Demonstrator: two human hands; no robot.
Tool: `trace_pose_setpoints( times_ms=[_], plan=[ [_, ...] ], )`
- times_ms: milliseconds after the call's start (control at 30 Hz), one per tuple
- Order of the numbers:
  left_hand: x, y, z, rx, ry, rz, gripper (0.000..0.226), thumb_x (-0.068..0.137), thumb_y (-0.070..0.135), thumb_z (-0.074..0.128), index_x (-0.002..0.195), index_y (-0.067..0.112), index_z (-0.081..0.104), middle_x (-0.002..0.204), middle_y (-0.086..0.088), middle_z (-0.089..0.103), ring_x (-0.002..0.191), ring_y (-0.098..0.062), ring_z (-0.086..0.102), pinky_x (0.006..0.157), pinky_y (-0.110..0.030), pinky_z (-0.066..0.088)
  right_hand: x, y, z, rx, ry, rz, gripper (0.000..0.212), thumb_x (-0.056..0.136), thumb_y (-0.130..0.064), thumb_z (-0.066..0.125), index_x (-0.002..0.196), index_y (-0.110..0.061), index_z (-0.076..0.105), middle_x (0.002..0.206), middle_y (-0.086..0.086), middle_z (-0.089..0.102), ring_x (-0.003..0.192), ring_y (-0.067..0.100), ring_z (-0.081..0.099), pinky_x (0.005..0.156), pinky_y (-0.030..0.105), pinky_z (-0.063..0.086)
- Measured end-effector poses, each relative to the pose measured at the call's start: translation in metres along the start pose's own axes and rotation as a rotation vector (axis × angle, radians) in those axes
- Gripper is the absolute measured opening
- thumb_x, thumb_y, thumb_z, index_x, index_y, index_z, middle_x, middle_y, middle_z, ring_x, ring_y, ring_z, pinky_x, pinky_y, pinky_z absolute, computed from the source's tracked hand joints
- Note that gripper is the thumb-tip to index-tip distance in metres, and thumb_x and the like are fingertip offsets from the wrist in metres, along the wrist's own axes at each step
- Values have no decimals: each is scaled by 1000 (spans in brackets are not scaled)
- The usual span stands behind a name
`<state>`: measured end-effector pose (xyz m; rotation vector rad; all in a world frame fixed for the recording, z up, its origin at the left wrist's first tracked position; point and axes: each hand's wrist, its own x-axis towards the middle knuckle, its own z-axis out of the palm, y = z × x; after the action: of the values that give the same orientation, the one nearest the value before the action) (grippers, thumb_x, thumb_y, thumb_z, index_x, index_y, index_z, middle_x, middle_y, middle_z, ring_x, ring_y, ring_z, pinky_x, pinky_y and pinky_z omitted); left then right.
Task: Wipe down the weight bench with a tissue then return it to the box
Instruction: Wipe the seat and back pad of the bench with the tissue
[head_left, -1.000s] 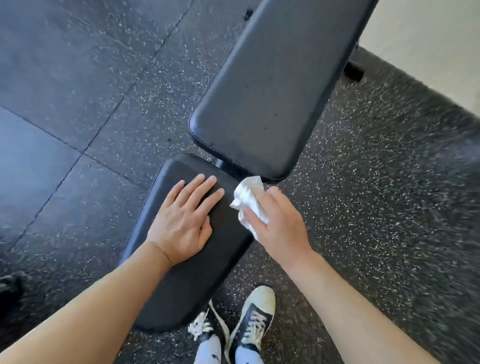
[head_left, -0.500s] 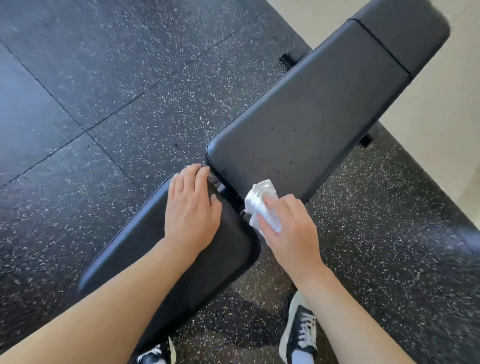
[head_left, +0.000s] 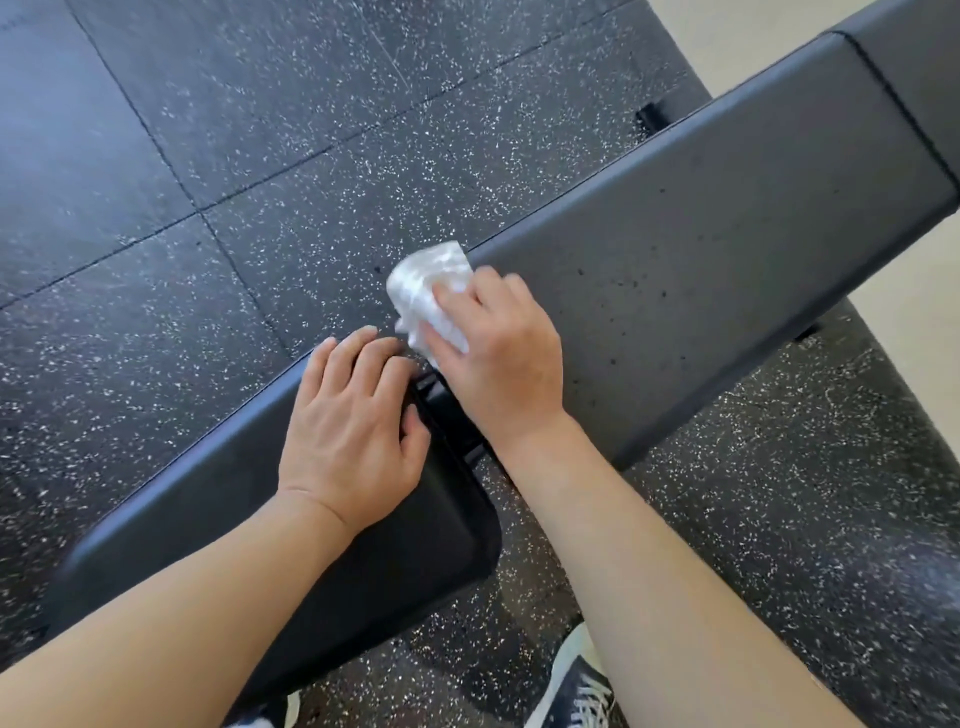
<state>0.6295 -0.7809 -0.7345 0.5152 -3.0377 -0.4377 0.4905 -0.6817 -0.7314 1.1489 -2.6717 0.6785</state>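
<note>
now, item by item. change: my right hand (head_left: 501, 358) has moved from the gap at the near corner of the back pad (head_left: 727, 270) up onto the pad's near end; the tissue (head_left: 428, 296) that stood clear of the bench a second ago is pressed on the pad's far corner, part of it hanging over the edge. my left hand (head_left: 348, 421) has stayed on the top end of the seat pad (head_left: 426, 525).

fingers: right ones curled over the crumpled tissue, gripping it and bearing down. left ones lie straight and flat on the seat, tips at its far corner, thumb at the gap, grasping nothing.

edges and room: the back pad runs long and bare to the upper right as far as a cross seam (head_left: 893, 98); the far long edge starts right under the tissue, the near edge lies below my right wrist. a dark gap with frame parts (head_left: 452, 415) splits seat from back, between my two hands.

around: speckled rubber floor (head_left: 260, 156) on all sides, tile seams crossing at the left; a pale wall (head_left: 904, 332) close behind the bench at right; a bench foot (head_left: 652, 117) up top; my shoe (head_left: 576, 686) beside the seat at the bottom. my forearms cross the seat pad and its right side.
</note>
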Motion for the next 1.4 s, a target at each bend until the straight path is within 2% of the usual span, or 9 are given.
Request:
trace_pose_setpoints(
  times_ms=[100, 167, 467, 600, 933, 1033, 1200, 1300, 1400],
  plan=[
    [1, 0, 0, 16, -7, 8, 38, 88, 28, 53, 118, 9, 65, 135, -11, 61, 141, -38, 46, 124, -54, 28, 43, -11, 17, 13, -13, 20, 19, 82, -30, 79, 84, -13, 70, 88, 7, 62, 79, 28, 55, 60, 39, 45],
    [1, 0, 0, 28, -14, 11, 38, 88, 28, 54, 118, 8, 66, 134, -11, 61, 140, -39, 47, 125, -53, 27, 47, -14, 18, 20, -30, 9, 19, 82, -29, 79, 84, -12, 69, 88, 7, 61, 79, 28, 54, 61, 40, 45],
    [0, -2, 3, 23, 3, 24, 33, 92, 26, 53, 117, 11, 67, 135, -10, 61, 141, -38, 47, 125, -54, 26, -100, 46, -49, 84, -92, -69, 31, 102, -33, 68, 122, -10, 74, 89, 2, 60, 74, 23, 44, 64, 43, 45],
    [0, -1, 3, 34, 0, 15, 34, 92, 26, 51, 118, 10, 67, 136, -11, 61, 141, -39, 47, 125, -55, 27, -101, 50, -47, 83, -48, -98, 28, 103, -33, 66, 112, -9, 78, 83, 2, 61, 69, 23, 45, 58, 43, 45],
    [0, -1, 3, 47, 2, 20, 35, 91, 27, 52, 118, 10, 67, 135, -11, 61, 142, -40, 47, 127, -52, 23, 45, 1, 18, 122, 19, 11, 25, 90, -34, 68, 81, -11, 67, 84, 8, 59, 75, 29, 51, 63, 45, 46],
    [0, 0, 2, 51, -7, 13, 34, 90, 26, 54, 118, 11, 67, 135, -10, 61, 142, -40, 46, 127, -52, 24, 30, 6, 9, 153, -2, -15, 25, 95, -34, 67, 89, -10, 70, 85, 8, 58, 76, 28, 49, 65, 46, 45],
    [0, -2, 5, 45, -3, 24, 35, 90, 28, 52, 119, 13, 66, 137, -8, 59, 143, -39, 45, 128, -52, 22, -67, 49, -41, 143, -62, -58, 28, 104, -33, 64, 117, -9, 73, 89, 3, 55, 74, 23, 40, 65, 40, 42],
    [-1, -2, 6, 57, 5, 22, 37, 91, 29, 49, 119, 12, 65, 137, -9, 59, 142, -39, 45, 128, -53, 22, -106, 76, -60, 157, -81, -74, 23, 101, -26, 70, 117, -9, 73, 92, -2, 60, 75, 20, 41, 65, 38, 43],
    [0, -1, 5, 58, -7, 26, 38, 90, 29, 49, 119, 11, 65, 137, -10, 59, 142, -39, 46, 127, -54, 24, -93, 81, -52, 140, -68, -112, 21, 100, -27, 72, 112, -11, 72, 89, 0, 61, 72, 20, 41, 60, 40, 44]
  ],
)
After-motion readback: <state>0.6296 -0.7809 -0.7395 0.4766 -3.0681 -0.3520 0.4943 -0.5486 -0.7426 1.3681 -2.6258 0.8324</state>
